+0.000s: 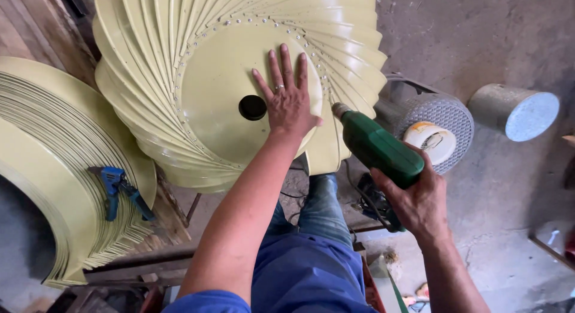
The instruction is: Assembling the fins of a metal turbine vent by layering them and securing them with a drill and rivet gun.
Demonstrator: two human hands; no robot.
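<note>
head view: my left hand (288, 103) lies flat and open on the centre disc (239, 79) of the pale-yellow finned ventilator (179, 61), while my right hand (419, 202) grips the green drill (377, 146) at its right edge. i judge the riveting mostly done (rivets ring the disc), and the vanes look evenly pleated.

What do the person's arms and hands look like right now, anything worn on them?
Both forearms are bare, with no gloves on either hand. The left hand wears a thin silver-coloured ring on one finger. A blue short sleeve shows at the left upper arm. The right hand shows no ring or watch that can be seen, and its sleeve is out of view.
</note>
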